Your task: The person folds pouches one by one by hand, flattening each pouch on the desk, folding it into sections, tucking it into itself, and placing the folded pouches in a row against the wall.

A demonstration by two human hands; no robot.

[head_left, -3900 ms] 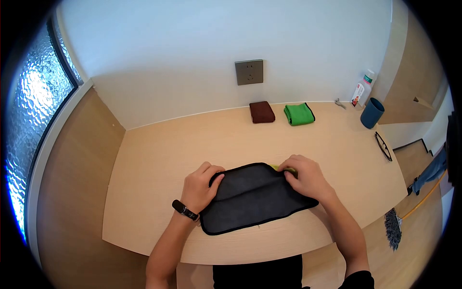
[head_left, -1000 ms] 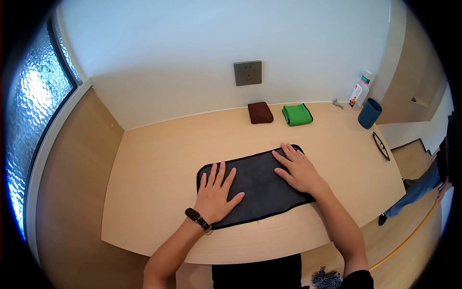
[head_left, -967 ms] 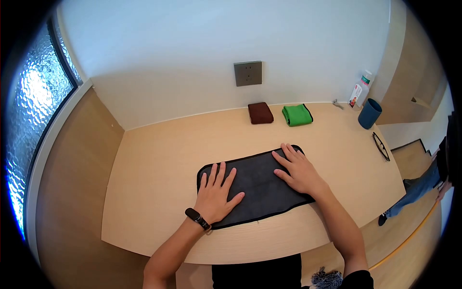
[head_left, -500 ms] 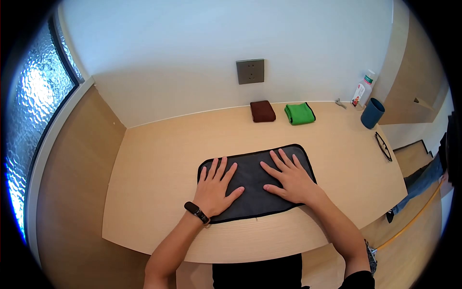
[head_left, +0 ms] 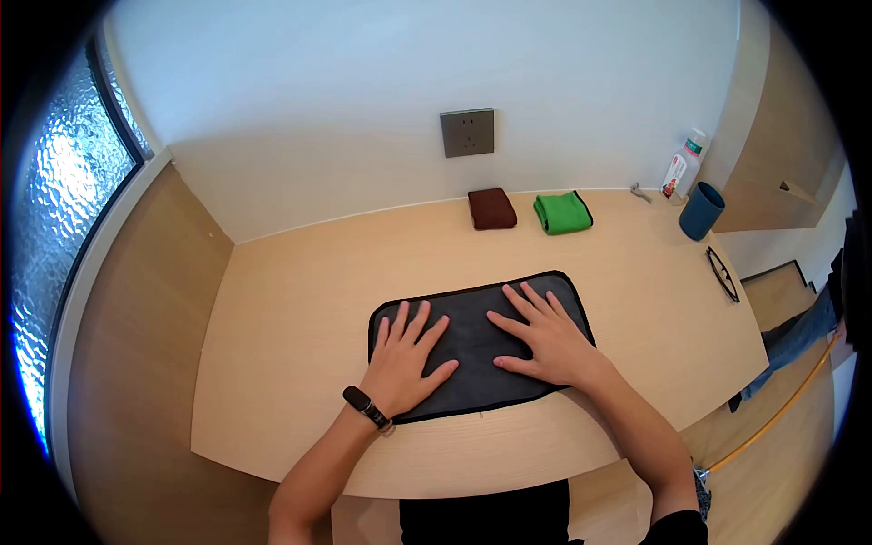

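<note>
A dark grey cloth (head_left: 474, 338) with black edging lies spread flat near the front of the wooden table (head_left: 300, 300). My left hand (head_left: 404, 363) rests palm down on its left part, fingers spread, with a black band on the wrist. On the right part of the cloth lies my right hand (head_left: 549, 343), its fingers also apart. Neither hand grips anything. Against the wall sit a folded dark brown cloth (head_left: 491, 209) and, just right of it, a folded green cloth (head_left: 563, 213).
At the back right stand a bottle (head_left: 683, 166) and a blue cup (head_left: 701, 212), with a small grey object (head_left: 641, 193) beside them. Glasses (head_left: 722, 274) lie at the right edge. Beyond, a person in jeans (head_left: 799, 336) holds a mop's orange handle (head_left: 777, 418).
Earlier my hands pinched the grey cloth's far edge; now it lies flatter, with both hands spread on it. My right hand has moved slightly left. The person and mop have shifted at the right.
</note>
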